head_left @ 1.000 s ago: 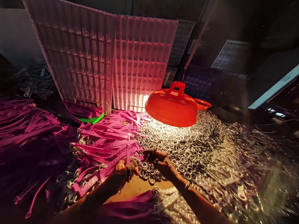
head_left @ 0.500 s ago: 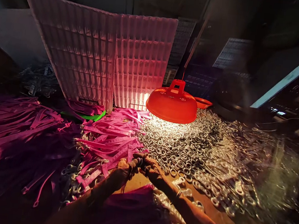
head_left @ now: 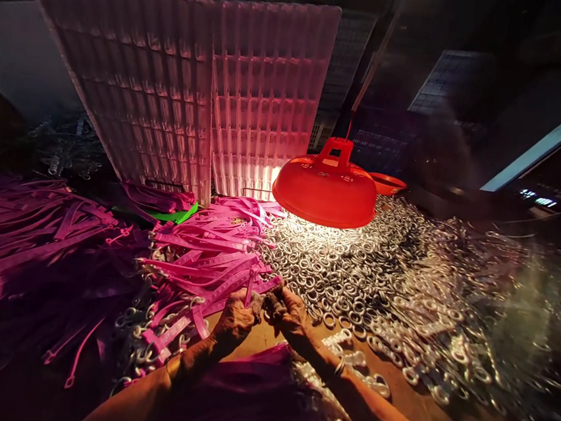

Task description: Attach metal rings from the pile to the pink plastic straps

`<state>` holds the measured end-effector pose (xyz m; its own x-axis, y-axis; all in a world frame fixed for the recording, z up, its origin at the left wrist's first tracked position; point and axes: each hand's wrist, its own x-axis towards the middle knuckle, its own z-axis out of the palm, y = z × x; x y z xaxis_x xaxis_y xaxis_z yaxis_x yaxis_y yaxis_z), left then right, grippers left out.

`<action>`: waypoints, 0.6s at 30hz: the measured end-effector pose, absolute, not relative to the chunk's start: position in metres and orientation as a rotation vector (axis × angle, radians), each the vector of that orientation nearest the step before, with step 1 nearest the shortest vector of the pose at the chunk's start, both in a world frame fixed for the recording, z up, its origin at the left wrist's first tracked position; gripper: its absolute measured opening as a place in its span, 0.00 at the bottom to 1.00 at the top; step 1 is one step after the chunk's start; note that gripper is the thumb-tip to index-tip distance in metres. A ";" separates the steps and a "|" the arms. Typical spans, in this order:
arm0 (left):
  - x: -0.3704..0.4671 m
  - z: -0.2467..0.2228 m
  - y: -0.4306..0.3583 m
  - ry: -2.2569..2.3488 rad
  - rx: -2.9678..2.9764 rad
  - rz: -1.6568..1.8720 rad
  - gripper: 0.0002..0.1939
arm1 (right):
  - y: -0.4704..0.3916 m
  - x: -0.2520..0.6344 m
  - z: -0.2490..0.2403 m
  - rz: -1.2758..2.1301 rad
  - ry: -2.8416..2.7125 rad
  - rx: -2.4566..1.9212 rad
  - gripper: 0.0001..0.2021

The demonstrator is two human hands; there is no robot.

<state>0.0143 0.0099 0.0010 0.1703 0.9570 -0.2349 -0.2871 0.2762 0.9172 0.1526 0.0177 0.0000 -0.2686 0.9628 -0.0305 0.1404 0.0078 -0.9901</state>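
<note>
My left hand (head_left: 238,315) is closed on a pink strap (head_left: 250,288), whose flat end stands up above the fingers. Close beside it, almost touching, my right hand (head_left: 294,314) is pinched shut; whatever lies between its fingertips is too small and dark to make out. Dark wrapping covers fingertips of both hands. Just beyond the left hand spreads a pile of pink straps (head_left: 207,250), some with metal rings at their ends. To the right of my right hand lies a large heap of metal rings (head_left: 314,276).
An orange-red lamp (head_left: 324,191) hangs low over the rings. Behind the straps stands a ribbed translucent panel (head_left: 266,96). More pink straps (head_left: 20,232) lie at the left, near a green tray (head_left: 181,214). Pink material (head_left: 254,380) lies below my hands, between the forearms.
My hands have drawn slightly apart and turned, the left thumb side now showing more. The pink strap stays in my left hand. The camera view has shifted a little.
</note>
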 end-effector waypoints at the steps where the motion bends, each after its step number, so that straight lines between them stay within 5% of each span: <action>1: 0.014 0.002 0.009 1.009 0.862 1.041 0.13 | 0.017 0.153 0.000 1.252 -1.587 -1.187 0.05; 8: 0.001 0.026 0.003 1.119 0.863 0.771 0.12 | 0.008 0.151 -0.005 0.570 -1.939 -1.014 0.05; 14: 0.006 0.030 0.010 0.874 0.935 0.916 0.09 | 0.028 0.156 0.023 1.071 -1.413 -1.040 0.11; 18: 0.013 0.015 0.021 0.908 0.734 1.118 0.20 | 0.057 0.179 0.052 1.381 -1.039 -0.910 0.19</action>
